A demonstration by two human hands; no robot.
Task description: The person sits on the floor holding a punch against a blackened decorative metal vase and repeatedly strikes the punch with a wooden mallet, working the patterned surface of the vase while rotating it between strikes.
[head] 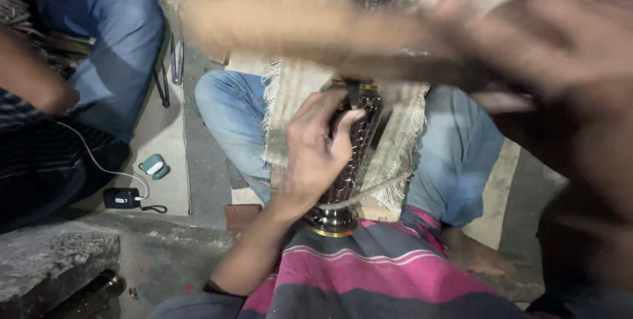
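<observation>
At far left, a second person's denim-clad leg [109, 48] is seen folded on the concrete floor [168, 134], where a small teal case [153, 166] and a black charger block [121, 197] with a white cable [99, 160] are laid close together. Toward the centre, a tall dark metal vase [349, 160] with an embossed surface and a gold-trimmed base is held upright in the lap, over a fringed beige cloth [297, 81] spread across the wearer's jeans. The vase is gripped around its middle by the left hand [316, 151], fingers curled over the neck from the left side. At right, the right hand [560, 48] is caught in heavy motion blur above and to the right of the vase, along with a long pale stick-like shape [297, 29] (possibly a wooden tool) stretched across the frame; whether that hand is clenched on it cannot be told. A pink-and-grey striped garment [382, 273] is seen below.
</observation>
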